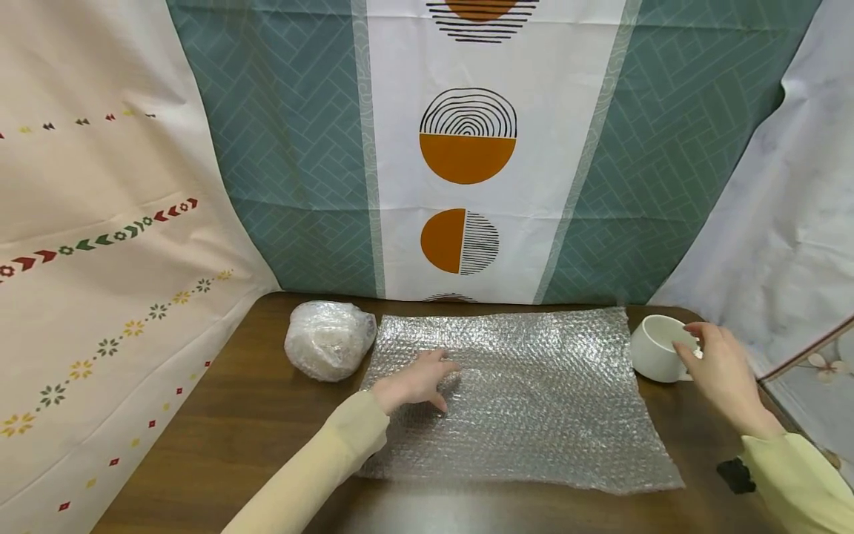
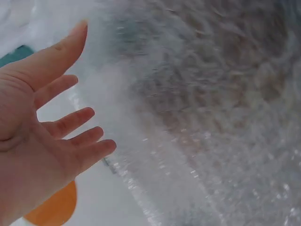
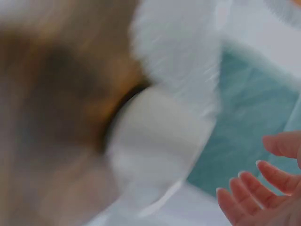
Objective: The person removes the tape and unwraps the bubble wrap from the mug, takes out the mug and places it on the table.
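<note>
A sheet of clear bubble wrap (image 1: 534, 415) lies spread flat over the middle of the table. Above its left part hovers my left hand (image 1: 416, 380), fingers spread and holding nothing; the left wrist view shows the same hand (image 2: 51, 122) with its palm bare. At the sheet's right edge a white mug (image 1: 650, 356) stands upright. My right hand (image 1: 723, 371) is by the mug's right side, thumb and fingers apart near the rim. In the right wrist view a gap separates the blurred mug (image 3: 155, 136) from the fingers (image 3: 254, 190).
A rounded bundle in bubble wrap (image 1: 330, 341) sits at the table's back left. Brown wooden table (image 1: 267, 445) shows around the sheet. Patterned cloth (image 1: 300, 148) hangs behind, with more cloth at both sides. A small black object (image 1: 736, 475) is beside the right sleeve.
</note>
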Tool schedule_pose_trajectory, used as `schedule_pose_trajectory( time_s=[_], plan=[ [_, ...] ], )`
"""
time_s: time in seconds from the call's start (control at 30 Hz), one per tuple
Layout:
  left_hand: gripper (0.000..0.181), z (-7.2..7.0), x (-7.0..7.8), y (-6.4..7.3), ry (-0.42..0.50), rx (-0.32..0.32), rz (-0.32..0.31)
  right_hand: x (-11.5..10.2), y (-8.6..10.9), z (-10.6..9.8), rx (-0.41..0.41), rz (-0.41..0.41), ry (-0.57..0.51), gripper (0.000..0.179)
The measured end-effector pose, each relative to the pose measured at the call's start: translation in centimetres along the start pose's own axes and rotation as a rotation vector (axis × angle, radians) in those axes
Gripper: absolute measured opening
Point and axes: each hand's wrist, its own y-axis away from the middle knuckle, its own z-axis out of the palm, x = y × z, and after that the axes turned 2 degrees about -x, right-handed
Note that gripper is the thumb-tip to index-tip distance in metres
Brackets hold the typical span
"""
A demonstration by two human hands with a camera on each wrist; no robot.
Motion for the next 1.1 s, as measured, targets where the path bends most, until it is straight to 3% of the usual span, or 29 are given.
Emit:
schedule_pose_trajectory(
  time_s=[0.17,0.27,0.6,0.83,1.0,1.1],
  plan=[
    [0.061,-2.1,-0.1,0.7,0.073,0.172,0.108,-4.7,-0.9,1.0,-0.011,-0.128,-0.098,0.026],
    [0.053,-3.3,-0.7,1.3,0.082,0.252,0.119,-7.1,-1.5,2.3,-0.022,-0.189,-0.165,0.023],
    [0.041,-6.0,-4.2,5.2,0.15,0.58,0.186,-14.7,-1.9,8.8,-0.24,-0.207,-0.384,0.033],
    [0.04,-7.2,-7.2,8.0,0.147,0.754,0.174,-18.9,-2.3,11.6,-0.358,-0.124,-0.51,0.046],
    [0.039,-7.9,-9.3,9.8,0.113,0.898,0.124,-21.4,-2.3,13.7,-0.464,-0.068,-0.614,0.065],
    [0.042,-8.1,-10.5,10.6,0.124,0.944,0.079,-22.8,-2.3,14.7,-0.508,-0.033,-0.679,0.075]
  ],
)
